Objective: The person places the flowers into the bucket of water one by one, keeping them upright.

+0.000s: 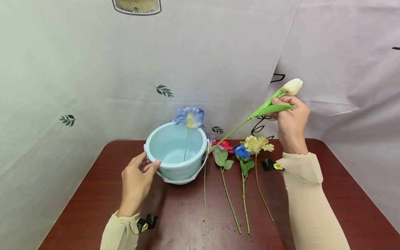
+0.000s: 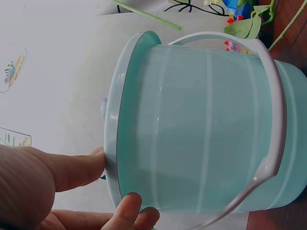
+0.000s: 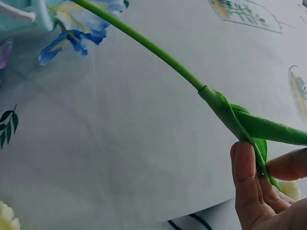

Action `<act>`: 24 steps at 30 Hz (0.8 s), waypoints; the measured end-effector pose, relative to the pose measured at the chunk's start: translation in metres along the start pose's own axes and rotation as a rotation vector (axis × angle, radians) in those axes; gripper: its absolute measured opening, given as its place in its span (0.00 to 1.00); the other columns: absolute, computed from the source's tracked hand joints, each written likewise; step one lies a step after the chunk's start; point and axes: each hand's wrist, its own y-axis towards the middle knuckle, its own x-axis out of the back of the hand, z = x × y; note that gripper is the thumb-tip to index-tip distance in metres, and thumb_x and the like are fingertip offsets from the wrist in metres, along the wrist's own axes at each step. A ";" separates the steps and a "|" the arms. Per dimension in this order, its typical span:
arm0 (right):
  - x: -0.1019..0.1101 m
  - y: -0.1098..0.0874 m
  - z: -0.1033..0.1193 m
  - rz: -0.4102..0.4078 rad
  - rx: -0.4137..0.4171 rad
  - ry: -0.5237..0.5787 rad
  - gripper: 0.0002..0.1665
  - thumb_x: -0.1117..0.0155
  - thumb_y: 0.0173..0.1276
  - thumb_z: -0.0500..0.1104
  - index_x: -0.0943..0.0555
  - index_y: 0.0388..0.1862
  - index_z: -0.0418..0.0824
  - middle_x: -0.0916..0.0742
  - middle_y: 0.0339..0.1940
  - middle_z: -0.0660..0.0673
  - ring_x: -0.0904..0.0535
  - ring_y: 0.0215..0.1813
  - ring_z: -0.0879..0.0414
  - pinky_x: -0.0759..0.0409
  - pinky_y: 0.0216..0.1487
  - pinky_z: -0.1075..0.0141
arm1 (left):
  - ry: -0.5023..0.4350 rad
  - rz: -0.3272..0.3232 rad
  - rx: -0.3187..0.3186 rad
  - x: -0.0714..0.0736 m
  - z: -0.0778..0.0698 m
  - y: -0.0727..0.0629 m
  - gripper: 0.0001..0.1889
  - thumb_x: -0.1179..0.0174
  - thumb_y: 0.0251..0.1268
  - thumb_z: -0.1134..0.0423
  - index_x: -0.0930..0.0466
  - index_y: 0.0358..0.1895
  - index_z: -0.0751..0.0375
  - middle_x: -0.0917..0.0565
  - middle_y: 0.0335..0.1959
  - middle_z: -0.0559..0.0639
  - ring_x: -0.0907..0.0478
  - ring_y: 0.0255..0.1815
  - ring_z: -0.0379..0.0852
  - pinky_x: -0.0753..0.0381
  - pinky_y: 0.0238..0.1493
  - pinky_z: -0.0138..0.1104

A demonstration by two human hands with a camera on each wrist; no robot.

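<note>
A light blue bucket (image 1: 175, 170) stands on the table, its pale handle (image 2: 276, 120) hanging down the side. My left hand (image 1: 137, 177) pinches the near left part of its rim, thumb on one side and fingers on the other in the left wrist view. A light blue iris (image 1: 190, 118) stands inside, its bloom leaning over the far rim. My right hand (image 1: 292, 118) holds a white tulip (image 1: 292, 86) just below the bloom, among its green leaves. The tulip's stem (image 3: 158, 52) slants down to the left, its lower end overlapping the bucket's right side in the head view.
Right of the bucket lie a red flower (image 1: 225, 146), a blue flower (image 1: 242, 152), a yellow flower (image 1: 258, 144) and a purple one (image 1: 211, 140), stems toward me. The dark red table (image 1: 93, 201) meets a pale printed cloth (image 1: 93, 69) behind.
</note>
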 end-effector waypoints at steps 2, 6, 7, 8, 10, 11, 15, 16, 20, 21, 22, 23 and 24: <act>-0.002 0.000 0.003 -0.011 0.019 0.030 0.07 0.37 0.60 0.23 0.21 0.24 0.29 0.16 0.26 0.39 0.18 0.17 0.56 0.17 0.19 0.67 | -0.004 -0.001 -0.002 0.000 0.000 0.000 0.29 0.32 0.59 0.66 0.29 0.63 0.72 0.20 0.49 0.62 0.16 0.46 0.53 0.20 0.41 0.20; -0.005 0.000 0.007 -0.022 0.052 0.089 0.06 0.37 0.60 0.22 0.22 0.25 0.27 0.16 0.27 0.38 0.18 0.19 0.55 0.17 0.19 0.67 | -0.012 -0.007 -0.011 -0.001 0.001 0.001 0.29 0.32 0.59 0.66 0.28 0.63 0.72 0.20 0.49 0.63 0.16 0.45 0.53 0.22 0.39 0.16; -0.006 0.000 0.007 -0.023 0.061 0.097 0.06 0.38 0.60 0.22 0.22 0.25 0.27 0.16 0.28 0.38 0.17 0.20 0.55 0.17 0.20 0.67 | -0.013 -0.010 -0.013 -0.001 0.001 0.001 0.29 0.32 0.59 0.66 0.28 0.63 0.72 0.20 0.49 0.63 0.16 0.45 0.53 0.23 0.39 0.15; -0.007 0.000 0.007 -0.023 0.066 0.105 0.05 0.38 0.60 0.22 0.21 0.26 0.26 0.16 0.29 0.37 0.17 0.20 0.55 0.17 0.20 0.66 | -0.017 -0.011 -0.015 -0.001 0.001 0.001 0.29 0.32 0.59 0.66 0.28 0.63 0.72 0.20 0.49 0.63 0.16 0.45 0.53 0.24 0.39 0.14; -0.009 -0.001 0.007 -0.025 0.068 0.115 0.05 0.38 0.60 0.22 0.21 0.26 0.26 0.16 0.29 0.37 0.17 0.21 0.54 0.16 0.21 0.66 | -0.021 -0.010 -0.016 -0.001 0.001 0.001 0.29 0.32 0.59 0.67 0.28 0.63 0.72 0.20 0.49 0.63 0.16 0.45 0.53 0.24 0.38 0.13; -0.010 -0.001 0.008 -0.026 0.068 0.117 0.05 0.38 0.60 0.22 0.21 0.26 0.26 0.17 0.29 0.37 0.17 0.21 0.54 0.16 0.21 0.66 | -0.022 -0.009 -0.016 -0.001 0.001 0.001 0.29 0.32 0.59 0.67 0.28 0.63 0.72 0.20 0.49 0.63 0.16 0.45 0.53 0.24 0.39 0.14; -0.011 -0.002 0.011 -0.033 0.074 0.144 0.04 0.37 0.59 0.22 0.21 0.26 0.25 0.16 0.30 0.35 0.17 0.20 0.53 0.16 0.20 0.65 | -0.021 -0.005 -0.019 -0.002 0.002 0.001 0.29 0.32 0.59 0.67 0.28 0.63 0.72 0.20 0.49 0.63 0.16 0.45 0.53 0.23 0.39 0.15; -0.012 -0.002 0.012 -0.034 0.079 0.155 0.04 0.36 0.59 0.22 0.21 0.26 0.25 0.16 0.31 0.35 0.17 0.20 0.53 0.16 0.20 0.65 | -0.019 -0.006 -0.021 -0.002 0.002 0.001 0.29 0.32 0.59 0.66 0.28 0.63 0.72 0.20 0.49 0.62 0.16 0.45 0.52 0.23 0.39 0.15; -0.012 -0.002 0.017 -0.040 0.101 0.205 0.03 0.35 0.57 0.22 0.22 0.28 0.23 0.16 0.32 0.33 0.17 0.20 0.51 0.16 0.19 0.64 | -0.020 -0.009 -0.021 -0.001 0.002 0.001 0.29 0.32 0.58 0.66 0.28 0.63 0.72 0.20 0.49 0.62 0.16 0.45 0.52 0.23 0.38 0.14; -0.013 -0.002 0.018 -0.040 0.105 0.215 0.03 0.35 0.56 0.22 0.21 0.28 0.22 0.16 0.32 0.33 0.17 0.21 0.50 0.16 0.20 0.63 | -0.019 -0.009 -0.019 -0.001 0.003 0.001 0.29 0.32 0.58 0.66 0.28 0.63 0.71 0.20 0.49 0.62 0.16 0.45 0.52 0.23 0.38 0.14; -0.013 -0.003 0.018 -0.036 0.111 0.220 0.03 0.35 0.56 0.22 0.21 0.28 0.22 0.16 0.32 0.33 0.17 0.21 0.50 0.16 0.20 0.63 | -0.020 -0.009 -0.018 -0.001 0.003 0.001 0.29 0.32 0.58 0.66 0.28 0.63 0.71 0.20 0.49 0.62 0.16 0.45 0.52 0.23 0.39 0.15; -0.014 -0.003 0.017 -0.034 0.114 0.221 0.03 0.35 0.56 0.22 0.22 0.28 0.22 0.16 0.32 0.33 0.17 0.21 0.50 0.16 0.20 0.63 | -0.020 -0.008 -0.017 -0.001 0.003 0.001 0.29 0.32 0.58 0.66 0.28 0.63 0.71 0.20 0.49 0.62 0.16 0.45 0.52 0.22 0.39 0.16; -0.015 -0.003 0.016 -0.031 0.114 0.217 0.03 0.35 0.57 0.22 0.21 0.28 0.22 0.16 0.32 0.32 0.17 0.22 0.50 0.16 0.21 0.63 | -0.020 -0.007 -0.017 -0.001 0.003 0.001 0.29 0.32 0.59 0.66 0.28 0.63 0.71 0.20 0.49 0.62 0.16 0.46 0.52 0.22 0.39 0.17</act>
